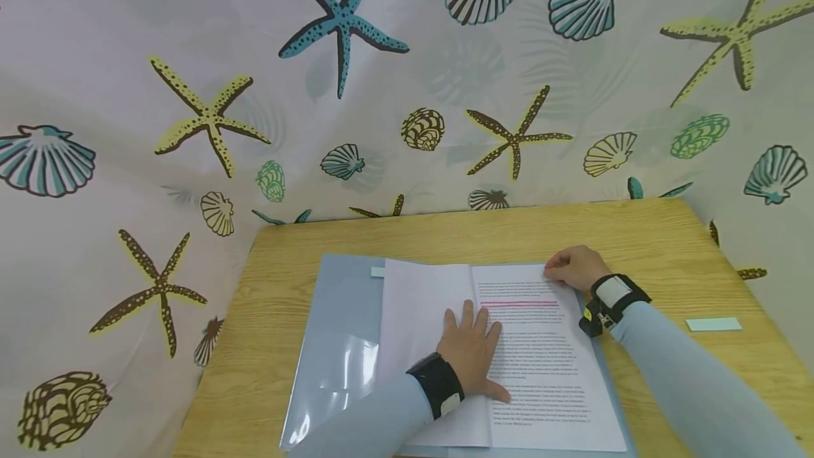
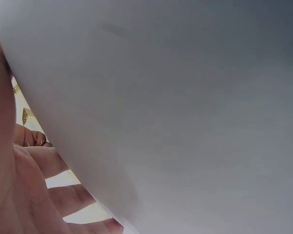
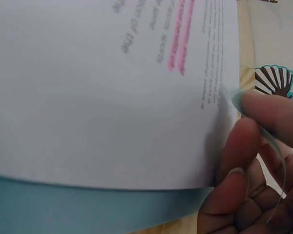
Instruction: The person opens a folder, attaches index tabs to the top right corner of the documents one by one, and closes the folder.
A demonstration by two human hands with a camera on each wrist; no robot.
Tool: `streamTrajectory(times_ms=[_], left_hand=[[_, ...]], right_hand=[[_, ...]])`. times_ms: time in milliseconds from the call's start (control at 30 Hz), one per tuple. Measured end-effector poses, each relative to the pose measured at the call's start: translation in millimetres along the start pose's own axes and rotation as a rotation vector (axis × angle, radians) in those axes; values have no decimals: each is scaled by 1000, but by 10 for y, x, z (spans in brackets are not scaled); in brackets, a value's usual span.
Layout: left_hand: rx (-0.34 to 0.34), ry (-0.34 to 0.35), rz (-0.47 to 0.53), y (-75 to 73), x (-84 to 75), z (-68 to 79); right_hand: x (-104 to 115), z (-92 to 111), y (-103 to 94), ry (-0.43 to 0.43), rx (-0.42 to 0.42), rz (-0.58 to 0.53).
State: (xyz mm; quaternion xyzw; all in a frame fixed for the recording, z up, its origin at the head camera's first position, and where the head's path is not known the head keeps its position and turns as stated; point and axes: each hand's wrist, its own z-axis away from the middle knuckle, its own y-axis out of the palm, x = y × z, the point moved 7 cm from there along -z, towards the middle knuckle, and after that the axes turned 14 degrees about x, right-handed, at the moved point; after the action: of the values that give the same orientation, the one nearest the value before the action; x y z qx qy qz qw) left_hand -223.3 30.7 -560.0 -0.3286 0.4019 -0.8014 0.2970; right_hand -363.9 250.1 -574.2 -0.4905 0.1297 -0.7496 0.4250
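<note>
Printed pages lie open in a pale blue plastic folder, with two pink highlighted lines near the top of the right-hand page. My left hand rests on the pages by the fold, its fingers spread. In the left wrist view, a blurred pale sheet hides much of that hand. At the page's top right corner, my right hand pinches a thin pale blue-green sticky tab between thumb and fingers. One end of the tab is right at the page edge.
A loose pale green strip lies on the wooden table to the right of the folder. Another pale tab shows at the top of the left-hand page. Behind the table hangs a curtain printed with shells and starfish.
</note>
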Motion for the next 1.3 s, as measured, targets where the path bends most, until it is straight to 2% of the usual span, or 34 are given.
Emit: streamTrajectory(times_ms=[233, 1300], left_hand=[[5, 1, -6, -8, -4, -3], [-4, -9, -31, 8, -28, -29]], right_hand=[[-65, -55, 18, 10, 14, -8], [-60, -42, 39, 22, 3, 3]])
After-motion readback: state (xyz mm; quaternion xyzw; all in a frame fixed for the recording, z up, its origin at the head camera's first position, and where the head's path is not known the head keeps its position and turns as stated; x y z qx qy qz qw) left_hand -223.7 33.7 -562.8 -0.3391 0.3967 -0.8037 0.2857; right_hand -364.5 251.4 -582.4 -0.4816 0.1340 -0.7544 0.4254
